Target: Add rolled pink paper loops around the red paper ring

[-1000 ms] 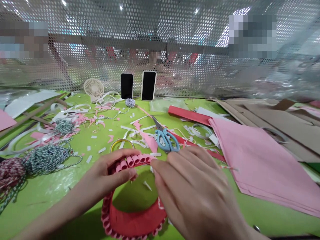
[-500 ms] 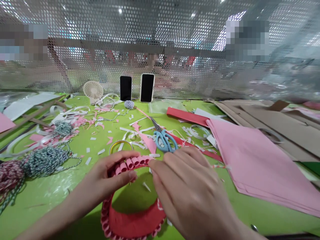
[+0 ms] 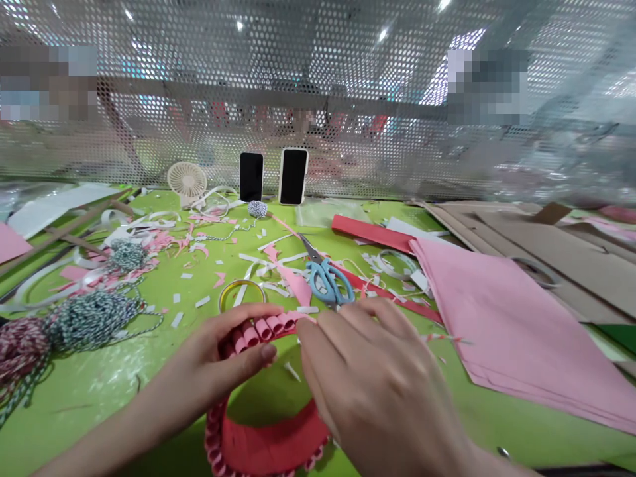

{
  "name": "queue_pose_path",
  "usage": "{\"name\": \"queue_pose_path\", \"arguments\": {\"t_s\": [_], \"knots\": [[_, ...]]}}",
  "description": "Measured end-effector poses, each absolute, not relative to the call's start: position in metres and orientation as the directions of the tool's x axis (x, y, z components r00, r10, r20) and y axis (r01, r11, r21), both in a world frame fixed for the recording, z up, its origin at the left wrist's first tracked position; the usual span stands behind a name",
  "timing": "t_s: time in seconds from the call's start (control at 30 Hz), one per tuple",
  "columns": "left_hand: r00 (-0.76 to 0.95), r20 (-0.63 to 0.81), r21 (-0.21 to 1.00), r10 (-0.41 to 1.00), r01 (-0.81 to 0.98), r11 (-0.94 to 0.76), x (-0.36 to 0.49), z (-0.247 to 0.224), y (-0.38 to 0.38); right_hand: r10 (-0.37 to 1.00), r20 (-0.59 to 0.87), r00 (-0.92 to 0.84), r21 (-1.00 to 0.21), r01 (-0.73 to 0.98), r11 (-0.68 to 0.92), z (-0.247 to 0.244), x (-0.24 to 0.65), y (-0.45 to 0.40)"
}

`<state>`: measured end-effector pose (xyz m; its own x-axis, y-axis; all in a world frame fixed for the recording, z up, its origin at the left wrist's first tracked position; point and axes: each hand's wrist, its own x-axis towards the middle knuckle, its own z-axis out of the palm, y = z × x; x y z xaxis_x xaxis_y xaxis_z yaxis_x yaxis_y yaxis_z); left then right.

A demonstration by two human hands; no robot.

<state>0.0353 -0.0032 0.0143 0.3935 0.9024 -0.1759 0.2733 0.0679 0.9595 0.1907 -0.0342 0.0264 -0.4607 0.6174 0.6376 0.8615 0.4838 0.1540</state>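
Observation:
A red paper ring (image 3: 271, 445) edged with small rolled pink paper loops stands tilted over the green table. My left hand (image 3: 218, 358) is closed on its far left rim, fingers over the pink loops and thumb on the inner side. My right hand (image 3: 382, 377) pinches the rim's right side, its fingertips close to the last loops in that row; its palm side is hidden. Just beyond my right hand lie light-blue scissors (image 3: 325, 275), blades pointing away. A roll of yellow-rimmed tape (image 3: 242, 291) rests behind my left fingers.
Pink sheets (image 3: 517, 324) and brown cardboard (image 3: 556, 245) lie at right. Twisted cord bundles (image 3: 94, 321) are at left. Paper scraps cover the middle. Two phones (image 3: 294, 175) and a small fan (image 3: 187, 180) stand at the back before a perforated metal screen (image 3: 318, 86).
Both hands keep their grip on the ring. The ring has tilted and shifted slightly to the right, and my right hand has turned a little over its rim.

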Motion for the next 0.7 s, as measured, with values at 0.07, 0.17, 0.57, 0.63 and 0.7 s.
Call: {"name": "queue_pose_path", "arguments": {"t_s": [0.07,0.17,0.57,0.63,0.7], "knots": [[0.396,-0.185,0.960,0.899,0.268,0.080,0.036,0.015,-0.004,0.628,0.633,-0.452,0.139,0.865,0.483,0.027,0.192,-0.034],[0.404,-0.197,0.963,0.893,0.251,0.099,0.036,0.016,-0.004,0.637,0.634,-0.438,0.116,0.869,0.482,0.029,0.196,-0.033],[0.374,-0.193,0.965,0.907,0.239,0.106,0.035,0.015,-0.004,0.696,0.591,-0.407,-0.049,0.844,0.535,0.032,0.205,-0.037],[0.386,-0.203,0.967,0.900,0.226,0.121,0.036,0.015,-0.004,0.686,0.593,-0.421,-0.025,0.842,0.539,0.030,0.202,-0.035],[0.399,-0.210,0.964,0.893,0.237,0.121,0.036,0.015,-0.004,0.680,0.595,-0.429,0.011,0.850,0.527,0.029,0.198,-0.034]]}}
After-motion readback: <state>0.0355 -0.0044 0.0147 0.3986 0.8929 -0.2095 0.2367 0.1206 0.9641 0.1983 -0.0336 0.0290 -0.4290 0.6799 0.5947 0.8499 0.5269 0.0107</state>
